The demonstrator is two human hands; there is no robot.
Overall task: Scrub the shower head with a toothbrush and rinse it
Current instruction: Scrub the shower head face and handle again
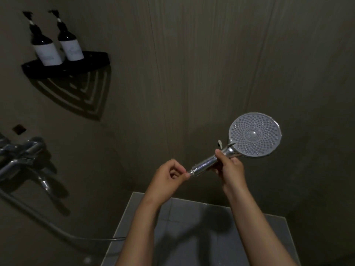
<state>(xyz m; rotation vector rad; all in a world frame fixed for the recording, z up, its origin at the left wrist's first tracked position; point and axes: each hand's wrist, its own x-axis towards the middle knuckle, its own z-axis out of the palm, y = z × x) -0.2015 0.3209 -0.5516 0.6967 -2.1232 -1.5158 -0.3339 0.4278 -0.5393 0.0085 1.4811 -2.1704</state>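
Right now your right grip [230,167] is wrapped around the neck of the shower head [255,134], fingers curled on the chrome handle [205,164] just below the round face. Your left grip [169,175] pinches the bare threaded end of that handle between thumb and fingertips. You hold the shower head in the air in front of the wall [192,54], above the grey tiled surface [192,227]. Its handle slants down to the left, and its nozzle face, dotted with rings of small nubs, is turned toward you. A small pale lever [219,144] sticks up beside the neck, just above your right thumb.

On the black corner shelf [63,71] two dark pump bottles stand side by side toward its left end. The left bottle [46,48] sits close to the front edge and the right bottle [71,45] a little further back. Each carries a white label, but the print is too dim and blurred to read.

A chrome mixer tap [25,150] juts from the wall at the left, with a small dark square [18,129] on the wall above it. A hose [38,217] runs from under the tap down toward the tiled surface, well apart from the shower head.
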